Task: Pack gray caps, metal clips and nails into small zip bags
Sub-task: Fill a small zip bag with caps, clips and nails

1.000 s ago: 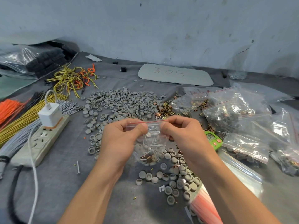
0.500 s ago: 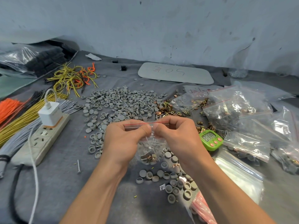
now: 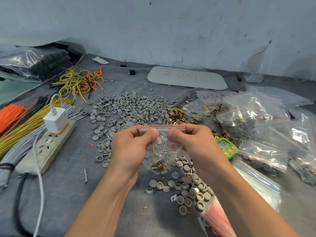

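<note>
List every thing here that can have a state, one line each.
small zip bag, held up, part filled; zip closure unclear.
left hand, pinches the bag's top edge.
right hand, pinches the bag's top edge.
white charger, plugged into the power strip.
green timer, switched on, digits showing.
packed bags, filled, lying on the cloth.
</note>
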Available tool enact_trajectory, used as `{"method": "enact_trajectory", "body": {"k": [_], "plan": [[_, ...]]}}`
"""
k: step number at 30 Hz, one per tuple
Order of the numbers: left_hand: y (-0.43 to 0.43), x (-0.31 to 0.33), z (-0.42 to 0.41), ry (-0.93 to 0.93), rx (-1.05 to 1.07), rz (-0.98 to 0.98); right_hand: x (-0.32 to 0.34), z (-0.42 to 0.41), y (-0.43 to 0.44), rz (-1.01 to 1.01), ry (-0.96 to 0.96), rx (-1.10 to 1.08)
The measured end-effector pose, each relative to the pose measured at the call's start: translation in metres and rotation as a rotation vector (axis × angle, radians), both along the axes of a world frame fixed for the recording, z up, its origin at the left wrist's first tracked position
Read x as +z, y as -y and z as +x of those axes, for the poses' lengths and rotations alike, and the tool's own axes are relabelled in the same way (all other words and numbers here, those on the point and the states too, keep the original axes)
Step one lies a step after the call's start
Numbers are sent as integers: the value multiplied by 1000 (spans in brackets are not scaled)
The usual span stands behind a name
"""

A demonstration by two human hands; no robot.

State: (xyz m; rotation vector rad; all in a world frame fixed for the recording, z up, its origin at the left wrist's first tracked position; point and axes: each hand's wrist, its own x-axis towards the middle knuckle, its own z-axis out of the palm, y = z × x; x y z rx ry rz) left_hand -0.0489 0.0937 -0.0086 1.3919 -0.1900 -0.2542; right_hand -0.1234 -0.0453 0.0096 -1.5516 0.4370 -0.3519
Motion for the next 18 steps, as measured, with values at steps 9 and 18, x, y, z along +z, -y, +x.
{"method": "enact_trajectory", "body": {"k": [9,18], "plan": [[-1,-3,1,48,-14,61,2,2,-1,21,3,5],[2,0,-2,99,-48,41,-2,4,-12,-57,63,28]]}}
